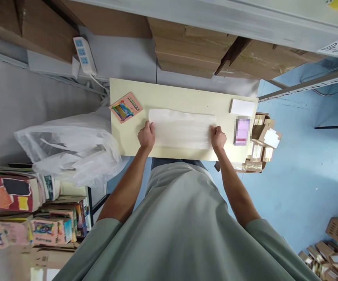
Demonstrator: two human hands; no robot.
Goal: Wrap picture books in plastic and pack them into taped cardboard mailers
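Note:
A long white sheet or bag (182, 128) lies flat across the middle of a pale yellow table (169, 95). My left hand (147, 135) is closed on its left end, near the table's front edge. At the sheet's right end, my right hand (218, 137) is closed on it in the same way. A small orange picture book (126, 107) lies on the table's far left corner. A white pad (241, 107) sits at the far right corner, with a pink-and-white item (242, 131) just in front of it.
A heap of clear plastic bags (72, 146) lies left of the table. Colourful books (25, 212) are stacked at lower left. Cardboard boxes (204, 50) line the far side, small cartons (262, 146) crowd the table's right edge, and a power strip (82, 54) lies behind.

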